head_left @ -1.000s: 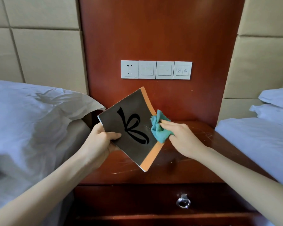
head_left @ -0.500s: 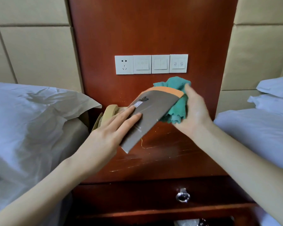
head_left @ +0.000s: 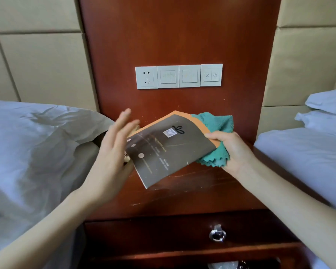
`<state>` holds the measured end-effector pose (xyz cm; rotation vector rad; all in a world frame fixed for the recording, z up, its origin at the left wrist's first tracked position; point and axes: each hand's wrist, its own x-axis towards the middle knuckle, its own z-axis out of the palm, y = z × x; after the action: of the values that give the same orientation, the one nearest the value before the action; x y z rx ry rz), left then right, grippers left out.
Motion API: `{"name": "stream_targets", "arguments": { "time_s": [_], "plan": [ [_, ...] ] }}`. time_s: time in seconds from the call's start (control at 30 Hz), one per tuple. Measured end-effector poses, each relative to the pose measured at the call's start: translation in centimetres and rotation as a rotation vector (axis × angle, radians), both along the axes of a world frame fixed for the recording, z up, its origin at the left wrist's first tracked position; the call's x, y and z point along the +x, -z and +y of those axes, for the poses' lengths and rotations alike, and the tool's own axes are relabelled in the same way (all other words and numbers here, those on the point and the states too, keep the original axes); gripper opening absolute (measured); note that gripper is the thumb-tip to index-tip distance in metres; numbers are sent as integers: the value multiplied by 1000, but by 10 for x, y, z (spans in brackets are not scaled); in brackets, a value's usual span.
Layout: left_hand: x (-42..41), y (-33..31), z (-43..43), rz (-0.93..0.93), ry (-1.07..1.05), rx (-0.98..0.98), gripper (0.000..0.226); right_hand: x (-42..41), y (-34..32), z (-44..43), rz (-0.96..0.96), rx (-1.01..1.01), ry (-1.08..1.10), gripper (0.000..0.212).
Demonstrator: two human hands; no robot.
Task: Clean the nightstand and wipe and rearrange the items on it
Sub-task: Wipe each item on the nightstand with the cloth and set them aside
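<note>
A thin dark booklet [head_left: 169,150] with an orange edge is held above the red-brown wooden nightstand [head_left: 192,193], back cover up with a small code label. My right hand [head_left: 233,150] grips its right edge together with a teal cloth [head_left: 215,125] bunched underneath. My left hand [head_left: 113,152] is just left of the booklet, fingers straight and spread, blurred by motion, its palm side near the booklet's left edge. A beige object is partly hidden behind my left hand and the booklet at the nightstand's back left.
White bedding [head_left: 33,152] lies to the left and another bed with pillows [head_left: 308,148] to the right. A socket and switch panel [head_left: 178,76] is on the wooden wall panel. A drawer with a metal ring pull [head_left: 217,234] is below the top.
The booklet was flipped from front cover to back cover. My right hand took hold of it with the cloth, and my left hand let go and opened.
</note>
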<state>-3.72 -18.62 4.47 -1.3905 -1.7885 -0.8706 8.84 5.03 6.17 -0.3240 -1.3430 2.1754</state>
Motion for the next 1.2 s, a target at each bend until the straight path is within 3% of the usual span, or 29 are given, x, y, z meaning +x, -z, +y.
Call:
{"name": "stream_targets", "arguments": {
  "time_s": [0.1, 0.2, 0.27, 0.33, 0.5, 0.57, 0.63, 0.83, 0.97, 1.07, 1.2],
  "plan": [
    [-8, 3, 5, -292, -47, 222, 78, 0, 2, 3, 16, -35, 24, 50],
    [-13, 8, 7, -882, 8, 314, 81, 0, 5, 4, 44, -51, 6, 52],
    [-13, 9, 9, -1202, 272, 377, 60, -1, 8, 3, 53, -42, -6, 51],
    [-7, 7, 12, -1358, 493, 364, 34, -1, 11, 1, 52, -27, -20, 47],
    [-3, -2, 7, -1492, 713, 257, 67, -3, 20, 0, 22, -43, 25, 42],
    [-2, -8, 2, -1497, 820, 205, 71, -4, 23, -1, 13, -53, 43, 40],
    [-1, -9, 3, -1493, 892, 181, 63, -5, 26, -3, 11, -53, 38, 38],
    [-2, 0, 14, -1562, 867, 412, 38, -8, 28, -3, -112, 24, 37, 48],
    [0, 1, 14, -1570, 872, 440, 37, -9, 19, 0, -127, 99, 267, 27],
    [2, 0, 14, -1577, 863, 442, 37, -10, 10, -4, -81, 417, 484, 6],
    [5, 0, 15, -1580, 872, 378, 37, -13, -5, -27, -1, 835, 495, 13]
  ]
}}
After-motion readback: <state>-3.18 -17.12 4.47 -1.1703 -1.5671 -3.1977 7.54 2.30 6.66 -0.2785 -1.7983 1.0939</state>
